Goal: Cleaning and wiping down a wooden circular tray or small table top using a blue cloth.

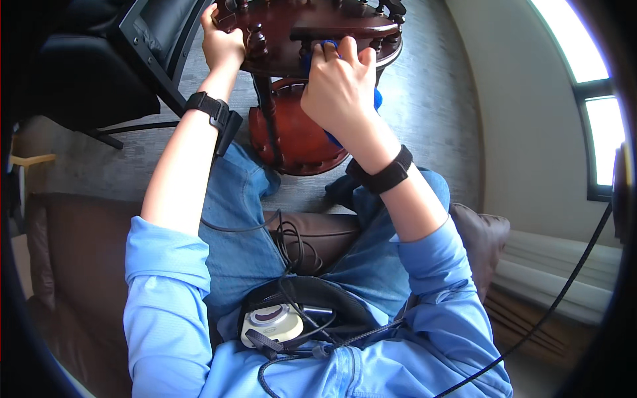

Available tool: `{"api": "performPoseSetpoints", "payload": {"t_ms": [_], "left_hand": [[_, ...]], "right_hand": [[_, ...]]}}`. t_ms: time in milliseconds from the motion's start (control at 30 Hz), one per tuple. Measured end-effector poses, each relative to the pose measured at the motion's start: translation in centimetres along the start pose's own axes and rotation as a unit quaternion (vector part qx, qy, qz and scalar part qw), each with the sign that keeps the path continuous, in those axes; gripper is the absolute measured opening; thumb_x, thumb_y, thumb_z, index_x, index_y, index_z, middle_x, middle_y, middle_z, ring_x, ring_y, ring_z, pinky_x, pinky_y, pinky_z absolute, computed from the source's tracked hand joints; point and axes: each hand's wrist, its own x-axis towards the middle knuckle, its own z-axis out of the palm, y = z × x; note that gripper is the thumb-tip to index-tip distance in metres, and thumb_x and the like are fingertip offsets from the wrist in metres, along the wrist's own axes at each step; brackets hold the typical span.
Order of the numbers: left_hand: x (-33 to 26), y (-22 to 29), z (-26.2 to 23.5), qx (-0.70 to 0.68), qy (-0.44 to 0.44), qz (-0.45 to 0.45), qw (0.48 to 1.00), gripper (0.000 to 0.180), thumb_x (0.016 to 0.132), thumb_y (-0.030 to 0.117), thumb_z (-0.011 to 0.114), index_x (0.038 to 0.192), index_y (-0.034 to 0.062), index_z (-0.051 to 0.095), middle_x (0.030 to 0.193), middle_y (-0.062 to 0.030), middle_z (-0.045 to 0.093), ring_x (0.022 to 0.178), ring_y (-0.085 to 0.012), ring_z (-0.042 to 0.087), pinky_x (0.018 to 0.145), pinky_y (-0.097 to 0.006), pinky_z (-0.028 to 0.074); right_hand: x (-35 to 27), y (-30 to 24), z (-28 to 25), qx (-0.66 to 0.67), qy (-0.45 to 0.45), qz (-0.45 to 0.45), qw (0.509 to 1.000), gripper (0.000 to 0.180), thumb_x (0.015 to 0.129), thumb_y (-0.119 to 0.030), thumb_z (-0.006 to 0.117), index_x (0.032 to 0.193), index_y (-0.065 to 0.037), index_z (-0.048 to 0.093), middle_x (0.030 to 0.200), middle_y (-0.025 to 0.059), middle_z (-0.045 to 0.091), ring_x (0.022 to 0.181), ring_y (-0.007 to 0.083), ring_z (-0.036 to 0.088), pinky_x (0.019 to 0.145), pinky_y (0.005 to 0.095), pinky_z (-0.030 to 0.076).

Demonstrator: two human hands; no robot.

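Fingers of the right hand (338, 83) are curled and pressed down on a blue cloth (377, 99), which is bunched beneath the palm against the near edge of the round wooden side table (292, 30). Only small parts of the cloth are seen: a strip at the fingertips and a fold below the heel of the hand. The left hand (222, 43) is closed over the table's left rim, thumb and fingers wrapped around it, apparently to steady the piece.

The table is dark reddish-brown and glossy. Its top tier is ringed by a low gallery of small turned spindles (257, 41). Below the top, a slender post (267, 109) leads down to a lower round shelf (298, 142), also red-brown, which stands on grey flooring just ahead of the knees.

Risks noted, as judgement only. The table is narrow on its post, so a hard push from the right hand could rock or tip it if the left grip slackens. The cloth could snag on a spindle and strain the thin turnings. A trailing black cable (292, 232) on the lap lies well below the table but could catch a forearm.

Beside the table's left, a black chair (99, 60) is seen; behind the lap, a brown sofa seat (79, 252).
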Motion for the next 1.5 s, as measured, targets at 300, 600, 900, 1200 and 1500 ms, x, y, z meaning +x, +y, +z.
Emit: {"api": "performPoseSetpoints", "payload": {"t_ms": [300,600,900,1200,1500], "left_hand": [[-0.7,1.7,0.9,0.077,0.015,-0.030,0.996,0.062,0.074,0.001,0.064,0.131,0.0151,0.042,0.121,-0.0078,0.061,0.108,-0.0216,0.062,0.096,-0.033,0.046],[-1.9,4.0,0.8,0.074,0.002,-0.099,0.992,0.063,0.075,0.002,0.062,0.132,0.0172,0.041,0.124,-0.0086,0.061,0.112,-0.0244,0.061,0.097,-0.034,0.046],[-1.9,4.6,1.0,0.058,-0.001,-0.091,0.994,0.064,0.075,0.002,0.061,0.133,0.0179,0.039,0.125,-0.0093,0.060,0.112,-0.0259,0.061,0.096,-0.035,0.046],[-1.8,4.9,0.6,0.060,0.011,-0.087,0.994,0.063,0.075,0.002,0.061,0.133,0.0170,0.040,0.124,-0.0096,0.061,0.111,-0.0253,0.062,0.096,-0.035,0.046],[-2.1,5.9,0.6,0.046,0.003,-0.098,0.994,0.062,0.077,0.000,0.059,0.133,0.0164,0.040,0.120,-0.0088,0.062,0.109,-0.0229,0.062,0.096,-0.034,0.046]], "right_hand": [[-3.1,2.3,0.1,0.069,0.118,-0.074,0.988,0.044,0.065,-0.012,0.063,0.108,-0.002,0.067,0.106,0.0038,0.064,0.097,0.0215,0.052,0.082,0.0391,0.036],[-3.2,0.9,0.2,0.085,0.112,-0.026,0.990,0.036,0.070,-0.012,0.060,0.104,-0.006,0.067,0.108,0.0011,0.064,0.096,0.0219,0.051,0.081,0.0392,0.036],[-2.5,0.1,0.9,0.079,0.139,-0.032,0.987,0.033,0.067,-0.011,0.060,0.099,-0.009,0.067,0.097,-0.0003,0.065,0.093,0.0207,0.053,0.083,0.0373,0.037],[-2.3,-0.3,1.2,0.087,0.148,-0.043,0.984,0.031,0.065,-0.010,0.061,0.095,-0.006,0.066,0.099,0.0038,0.065,0.091,0.0232,0.053,0.078,0.0370,0.039],[-3.4,1.8,1.1,0.118,0.147,-0.054,0.981,0.037,0.066,-0.010,0.061,0.102,-0.005,0.065,0.104,0.0023,0.065,0.094,0.0217,0.052,0.080,0.0357,0.039]]}}
